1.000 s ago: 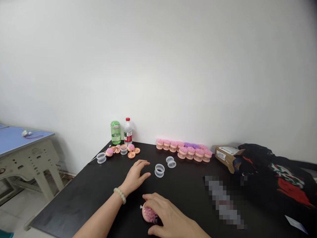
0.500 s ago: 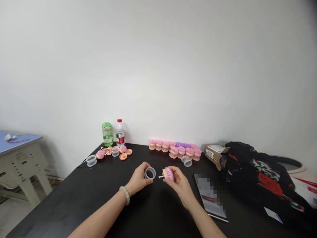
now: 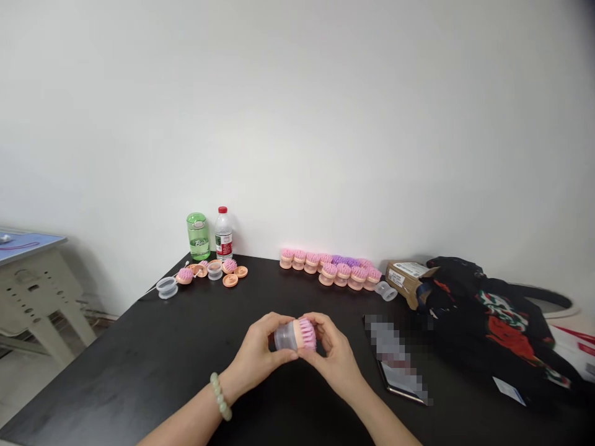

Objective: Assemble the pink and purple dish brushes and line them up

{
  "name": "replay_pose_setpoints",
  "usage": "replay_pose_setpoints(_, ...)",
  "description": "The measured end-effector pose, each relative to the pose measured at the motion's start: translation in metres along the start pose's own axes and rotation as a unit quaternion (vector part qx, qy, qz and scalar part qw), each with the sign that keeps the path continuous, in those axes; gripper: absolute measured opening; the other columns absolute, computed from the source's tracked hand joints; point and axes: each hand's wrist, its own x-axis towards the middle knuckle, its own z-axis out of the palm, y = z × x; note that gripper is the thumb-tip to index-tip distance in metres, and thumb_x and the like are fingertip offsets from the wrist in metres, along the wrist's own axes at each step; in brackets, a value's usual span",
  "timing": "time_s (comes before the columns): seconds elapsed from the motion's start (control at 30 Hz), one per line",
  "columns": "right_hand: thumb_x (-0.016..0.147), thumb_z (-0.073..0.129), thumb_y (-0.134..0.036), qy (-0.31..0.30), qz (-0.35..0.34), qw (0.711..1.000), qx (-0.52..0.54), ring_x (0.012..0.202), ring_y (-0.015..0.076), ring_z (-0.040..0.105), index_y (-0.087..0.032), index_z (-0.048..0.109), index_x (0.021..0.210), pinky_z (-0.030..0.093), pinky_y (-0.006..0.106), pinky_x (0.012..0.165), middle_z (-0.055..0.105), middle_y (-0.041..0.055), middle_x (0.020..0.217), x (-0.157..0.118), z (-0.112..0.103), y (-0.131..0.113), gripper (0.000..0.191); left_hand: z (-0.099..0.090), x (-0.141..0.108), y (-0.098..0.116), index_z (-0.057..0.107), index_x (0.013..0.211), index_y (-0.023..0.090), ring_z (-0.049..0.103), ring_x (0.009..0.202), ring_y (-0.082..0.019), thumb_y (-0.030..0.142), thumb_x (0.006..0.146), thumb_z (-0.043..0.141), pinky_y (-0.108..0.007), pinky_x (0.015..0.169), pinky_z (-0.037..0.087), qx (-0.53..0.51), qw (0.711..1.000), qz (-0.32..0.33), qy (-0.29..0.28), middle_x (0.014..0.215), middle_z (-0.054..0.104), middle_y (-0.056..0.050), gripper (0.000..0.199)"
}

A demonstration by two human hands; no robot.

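Note:
Over the black table, my left hand is wrapped round a clear plastic cup lying on its side. My right hand grips a pink bristled brush head with a peach base. The base meets the mouth of the cup, and the white stem is out of sight. The fingertips of both hands nearly touch. Farther back stand rows of assembled pink brushes, with purple ones among them.
At the back left are a green bottle, a red-capped bottle, a clear cup and peach discs. To the right lie another clear cup, a tablet, a cardboard box and a black patterned bag.
My hands have come together, bringing the brush head against the cup. The loose clear cup near the brush rows now lies farther right, beside the box. The view has shifted slightly.

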Motion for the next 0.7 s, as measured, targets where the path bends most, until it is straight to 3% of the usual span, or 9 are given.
replay_pose_setpoints(0.1, 0.075, 0.077, -0.03, -0.039, -0.026, 0.998, -0.032, 0.099, 0.0229, 0.064, -0.024, 0.059, 0.105, 0.054, 0.035, 0.087, 0.065, 0.0048, 0.106, 0.002, -0.007, -0.01, 0.036, -0.004, -0.003, 0.0, 0.069, 0.107, 0.021, 0.06, 0.088, -0.021, 0.032, 0.065, 0.084, -0.029, 0.077, 0.046, -0.087, 0.995, -0.036, -0.044, 0.099, 0.067, -0.004, 0.045)
replay_pose_setpoints(0.27, 0.084, 0.072, -0.033, -0.125, -0.183, 0.967, -0.122, 0.106, 0.0239, 0.06, -0.025, 0.06, 0.111, 0.05, 0.041, 0.094, 0.067, 0.007, 0.108, 0.0, -0.011, -0.035, 0.031, -0.008, -0.005, -0.002, 0.07, 0.099, 0.016, 0.056, 0.084, -0.019, 0.042, 0.06, 0.087, -0.027, 0.075, 0.041, -0.265, 0.946, -0.102, -0.158, 0.09, 0.065, -0.003, 0.05)
replay_pose_setpoints(0.37, 0.08, 0.075, -0.039, -0.175, -0.207, 0.949, -0.163, 0.113, 0.0258, 0.058, -0.022, 0.055, 0.125, 0.049, 0.041, 0.097, 0.066, 0.0109, 0.117, 0.005, -0.013, -0.041, 0.052, -0.009, -0.005, -0.001, 0.069, 0.106, 0.016, 0.056, 0.094, -0.023, 0.044, 0.056, 0.089, -0.03, 0.081, 0.041, -0.334, 0.91, -0.125, -0.213, 0.099, 0.064, -0.007, 0.06)
replay_pose_setpoints(0.43, 0.07, 0.083, -0.041, -0.189, -0.175, 0.943, -0.209, 0.118, 0.0268, 0.057, -0.021, 0.05, 0.133, 0.049, 0.039, 0.099, 0.061, 0.012, 0.128, 0.018, -0.027, -0.035, 0.074, -0.01, -0.005, 0.001, 0.067, 0.11, 0.018, 0.055, 0.087, -0.02, 0.045, 0.061, 0.087, -0.029, 0.077, 0.041, -0.365, 0.896, -0.152, -0.201, 0.094, 0.062, -0.005, 0.06)
replay_pose_setpoints(0.47, 0.068, 0.084, -0.04, -0.177, -0.143, 0.943, -0.243, 0.118, 0.0263, 0.058, -0.022, 0.048, 0.135, 0.049, 0.037, 0.098, 0.058, 0.0114, 0.133, 0.026, -0.04, -0.029, 0.078, -0.01, -0.006, 0.002, 0.067, 0.111, 0.019, 0.054, 0.083, -0.018, 0.046, 0.063, 0.085, -0.028, 0.075, 0.04, -0.369, 0.897, -0.161, -0.182, 0.091, 0.061, -0.004, 0.059)
replay_pose_setpoints(0.53, 0.077, 0.077, -0.037, -0.043, -0.023, 0.936, -0.349, 0.105, 0.0194, 0.065, -0.026, 0.048, 0.135, 0.053, 0.03, 0.09, 0.059, 0.0059, 0.132, 0.047, -0.074, -0.011, 0.066, -0.012, -0.005, 0.005, 0.066, 0.112, 0.021, 0.052, 0.082, -0.017, 0.045, 0.065, 0.084, -0.027, 0.073, 0.039, -0.362, 0.907, -0.167, -0.134, 0.088, 0.06, -0.003, 0.056)
replay_pose_setpoints(0.63, 0.096, 0.054, -0.029, 0.056, 0.053, 0.903, -0.423, 0.106, 0.0229, 0.063, -0.017, 0.06, 0.119, 0.051, 0.039, 0.094, 0.065, 0.0113, 0.117, 0.078, -0.133, 0.027, 0.026, -0.016, -0.003, 0.007, 0.066, 0.109, 0.022, 0.051, 0.085, -0.018, 0.043, 0.065, 0.083, -0.027, 0.075, 0.039, -0.345, 0.92, -0.171, -0.072, 0.09, 0.06, -0.002, 0.051)
replay_pose_setpoints(0.7, 0.095, 0.059, -0.031, 0.079, 0.093, 0.879, -0.461, 0.106, 0.0228, 0.063, -0.017, 0.061, 0.117, 0.052, 0.045, 0.092, 0.063, 0.0084, 0.119, 0.092, -0.166, 0.052, 0.026, -0.018, -0.002, 0.006, 0.067, 0.106, 0.023, 0.052, 0.086, -0.019, 0.041, 0.064, 0.083, -0.027, 0.075, 0.039, -0.339, 0.924, -0.174, -0.042, 0.091, 0.06, -0.003, 0.049)
